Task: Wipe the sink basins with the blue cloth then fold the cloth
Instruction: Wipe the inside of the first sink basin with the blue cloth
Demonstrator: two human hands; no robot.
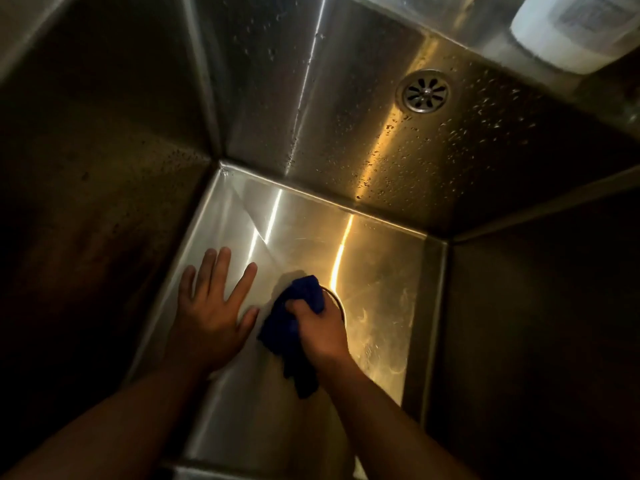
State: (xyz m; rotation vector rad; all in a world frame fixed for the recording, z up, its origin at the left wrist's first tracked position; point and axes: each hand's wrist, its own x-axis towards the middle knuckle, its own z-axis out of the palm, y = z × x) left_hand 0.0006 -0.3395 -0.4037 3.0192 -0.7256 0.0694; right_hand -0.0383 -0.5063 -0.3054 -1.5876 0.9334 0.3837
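**Cloth bunched over near-basin drain, other hand flat on steel**

Head view. Two steel basins seen from above, split by a raised divider (346,206) running from ten o'clock to three o'clock across the middle.

Near basin (381,306), lower centre: floor bright, smeared, with a warm yellow streak of reflected light at one o'clock from the hands. Left hand (211,310) at eight o'clock of the basin floor, spread wide, palm down, fingers fanned toward twelve o'clock, flat against the steel near the left wall, gripping nothing. Right hand (320,329) just beside it at three o'clock, curled into a fist around the blue cloth (289,327), knuckles up. Cloth crumpled, one wad sticking out past the fingers toward twelve o'clock, a loose tail trailing toward six o'clock beside the wrist; pressed to the basin floor. A curved metal edge, seemingly the near drain ring (337,303), peeking out at two o'clock of the fist, mostly covered by cloth and hand. Both bare forearms entering from the bottom edge.

Far basin (450,161), upper right: floor speckled with water droplets, round slotted drain (425,91) at one o'clock of the frame, uncovered. White blurred container (568,32) at the top right corner, beyond the far rim; details unreadable.

Left and right sides of the frame dark, little discernible.
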